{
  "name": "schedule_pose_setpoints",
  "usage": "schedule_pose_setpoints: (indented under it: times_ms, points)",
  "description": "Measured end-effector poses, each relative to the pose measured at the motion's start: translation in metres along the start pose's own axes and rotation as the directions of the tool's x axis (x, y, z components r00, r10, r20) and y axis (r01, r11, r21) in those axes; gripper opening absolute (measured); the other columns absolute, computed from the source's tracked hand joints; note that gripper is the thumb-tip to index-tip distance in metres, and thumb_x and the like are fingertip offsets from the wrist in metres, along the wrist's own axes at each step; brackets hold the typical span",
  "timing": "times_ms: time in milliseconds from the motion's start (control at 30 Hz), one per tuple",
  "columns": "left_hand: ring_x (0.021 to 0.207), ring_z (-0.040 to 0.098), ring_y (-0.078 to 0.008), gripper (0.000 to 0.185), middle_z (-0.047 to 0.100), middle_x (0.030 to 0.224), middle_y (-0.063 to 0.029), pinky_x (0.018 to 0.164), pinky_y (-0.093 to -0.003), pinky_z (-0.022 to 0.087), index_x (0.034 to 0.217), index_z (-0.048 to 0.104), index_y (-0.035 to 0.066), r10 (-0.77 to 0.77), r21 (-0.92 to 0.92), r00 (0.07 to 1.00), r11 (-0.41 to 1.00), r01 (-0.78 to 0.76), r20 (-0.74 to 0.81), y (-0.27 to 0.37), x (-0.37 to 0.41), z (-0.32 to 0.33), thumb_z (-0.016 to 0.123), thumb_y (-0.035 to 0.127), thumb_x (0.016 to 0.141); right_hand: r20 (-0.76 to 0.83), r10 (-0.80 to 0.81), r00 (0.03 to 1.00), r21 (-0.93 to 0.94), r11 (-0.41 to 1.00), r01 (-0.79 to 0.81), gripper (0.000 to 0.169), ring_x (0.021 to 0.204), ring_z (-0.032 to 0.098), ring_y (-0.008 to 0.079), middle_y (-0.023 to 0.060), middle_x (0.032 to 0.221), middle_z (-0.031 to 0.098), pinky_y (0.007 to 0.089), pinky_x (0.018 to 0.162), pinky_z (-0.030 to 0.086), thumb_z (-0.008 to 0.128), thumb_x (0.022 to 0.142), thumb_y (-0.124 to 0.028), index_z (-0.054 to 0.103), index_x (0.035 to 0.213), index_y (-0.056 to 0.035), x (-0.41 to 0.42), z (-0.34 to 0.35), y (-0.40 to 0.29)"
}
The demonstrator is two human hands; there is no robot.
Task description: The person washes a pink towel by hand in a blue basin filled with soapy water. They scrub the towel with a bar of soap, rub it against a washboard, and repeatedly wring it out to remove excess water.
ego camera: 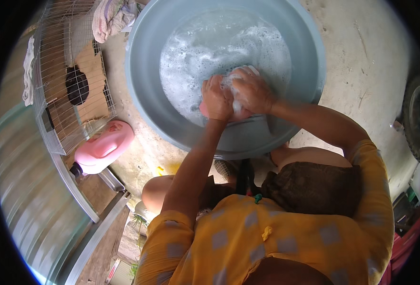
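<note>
A large grey-blue plastic basin (144, 82) stands on the floor before me, holding sudsy water (192, 64). Both of my hands are inside it, close together near its front wall. My left hand (217, 98) is closed on a wet pink cloth (242, 114), its fingers bent. Beside it, my right hand (253, 91) grips the same bunched cloth from the right. White foam clings to the cloth and to the fingers. Much of the cloth is hidden under my hands, so its full shape cannot be told.
Left of the basin are a wire cage (58, 39) with a dark rounded thing (77, 85) in it, and a pink plastic bottle (106, 148) with a black cap. A towel (110, 19) lies at the upper left. A wheel (418, 114) stands on the concrete floor (359, 67) at right.
</note>
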State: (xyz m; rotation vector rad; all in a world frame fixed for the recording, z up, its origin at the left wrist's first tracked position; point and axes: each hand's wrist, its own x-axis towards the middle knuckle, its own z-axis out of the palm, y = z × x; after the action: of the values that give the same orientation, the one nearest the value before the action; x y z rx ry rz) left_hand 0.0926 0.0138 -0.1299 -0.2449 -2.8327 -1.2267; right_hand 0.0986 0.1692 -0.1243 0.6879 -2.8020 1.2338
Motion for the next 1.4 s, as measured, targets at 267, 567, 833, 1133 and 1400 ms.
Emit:
schedule_pose_setpoints:
  times_ms: [267,567,833,1133,1400]
  points:
    - [0.098,0.055,-0.0337,0.022,0.062,0.102,-0.0142,0.092,-0.0413,0.040,0.097,0.061,0.004,0.041,0.072,0.999,0.997,-0.040,-0.006,0.028,-0.001,-0.018,0.048,0.017,0.084,-0.176,-0.009,0.984,0.114,0.993,0.029,0.018,0.122,0.042,0.0313,0.0135,0.122,0.049,0.0482,0.096,0.033,0.058,0.078,-0.019,0.060,0.091,-0.0060,-0.031,-0.017,-0.024]
    - [0.103,0.050,-0.0352,0.024,0.061,0.102,-0.0129,0.096,-0.0448,0.032,0.095,0.061,0.007,-0.108,0.290,0.991,0.954,0.081,0.079,-0.005,0.054,-0.006,0.054,0.023,0.079,0.007,0.178,0.984,-0.095,0.980,-0.176,0.022,0.116,0.044,0.0307,0.0120,0.121,0.050,0.0477,0.093,0.035,0.060,0.075,-0.018,0.061,0.093,-0.0064,0.041,0.002,0.009]
    - [0.095,0.049,-0.0360,0.025,0.056,0.097,-0.0152,0.091,-0.0490,0.033,0.090,0.057,0.004,0.273,-0.004,0.958,0.962,-0.275,-0.091,0.044,-0.040,-0.022,0.048,0.025,0.081,-0.149,-0.212,0.966,0.001,0.977,0.214,0.023,0.109,0.050,0.0275,0.0105,0.113,0.053,0.0448,0.091,0.037,0.065,0.070,-0.022,0.064,0.089,-0.0089,-0.042,-0.021,-0.032]
    - [0.103,0.051,-0.0356,0.026,0.059,0.112,-0.0157,0.089,-0.0447,0.039,0.101,0.064,0.007,0.068,0.489,0.996,0.868,-0.088,0.058,-0.020,0.039,-0.002,0.048,0.019,0.085,-0.197,0.037,0.980,0.081,0.996,-0.022,0.005,0.107,0.051,0.0293,0.0078,0.103,0.057,0.0467,0.088,0.036,0.061,0.070,-0.014,0.064,0.070,-0.0109,0.027,0.004,0.006]
    - [0.090,0.052,-0.0359,0.027,0.058,0.100,-0.0159,0.092,-0.0489,0.032,0.098,0.057,0.006,0.168,0.047,0.986,0.985,-0.168,0.005,0.012,-0.029,-0.013,0.047,0.028,0.086,0.004,-0.094,0.996,0.006,0.996,0.094,0.010,0.114,0.047,0.0289,0.0088,0.110,0.055,0.0471,0.090,0.034,0.062,0.069,-0.014,0.066,0.077,-0.0106,-0.022,-0.008,-0.021]
